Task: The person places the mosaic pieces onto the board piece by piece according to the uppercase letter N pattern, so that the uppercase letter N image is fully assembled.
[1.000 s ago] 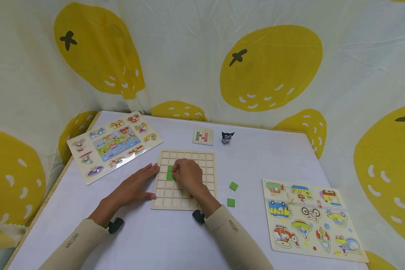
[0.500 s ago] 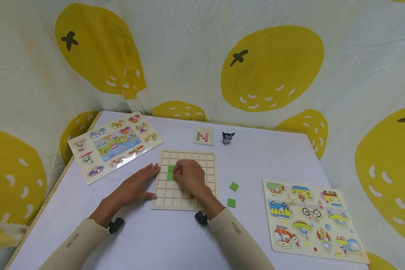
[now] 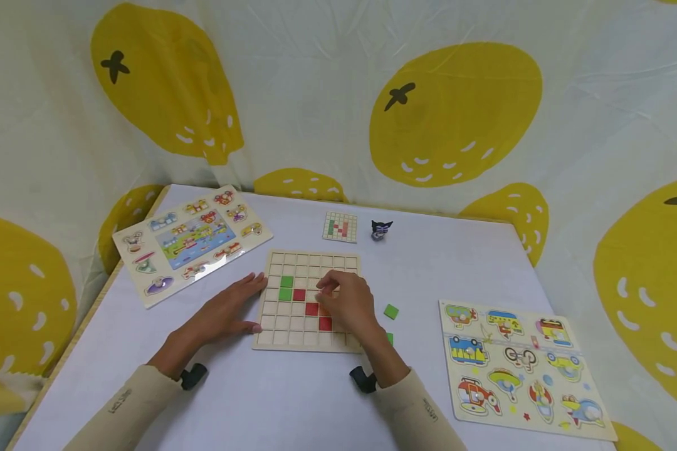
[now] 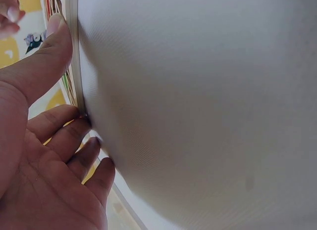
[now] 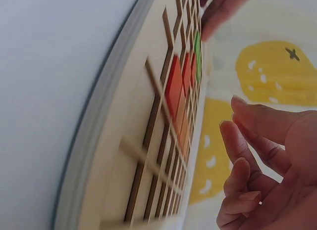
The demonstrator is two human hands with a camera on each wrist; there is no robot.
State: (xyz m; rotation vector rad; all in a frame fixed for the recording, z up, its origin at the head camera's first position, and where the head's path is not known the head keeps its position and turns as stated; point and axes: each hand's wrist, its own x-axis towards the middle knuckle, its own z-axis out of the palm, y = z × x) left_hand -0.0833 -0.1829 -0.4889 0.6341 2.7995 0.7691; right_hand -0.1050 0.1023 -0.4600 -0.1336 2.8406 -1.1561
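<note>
A wooden grid board lies before me on the white table. Set in its cells are two green tiles and a diagonal of red tiles, with orange ones beside them in the right wrist view. My left hand rests at the board's left edge, thumb and fingers extended against it. Above the board's right half, my right hand has bent fingers, thumb near the index fingertip; nothing shows between them in the right wrist view. It hides some cells.
Two loose green tiles lie right of the board, one partly behind my right wrist. A small pattern card and a dark figurine stand behind it. Picture puzzles lie at the left and right.
My right hand has moved right, away from the green tiles, uncovering a red tile beside the lower green one and more red tiles. The left hand stays put.
</note>
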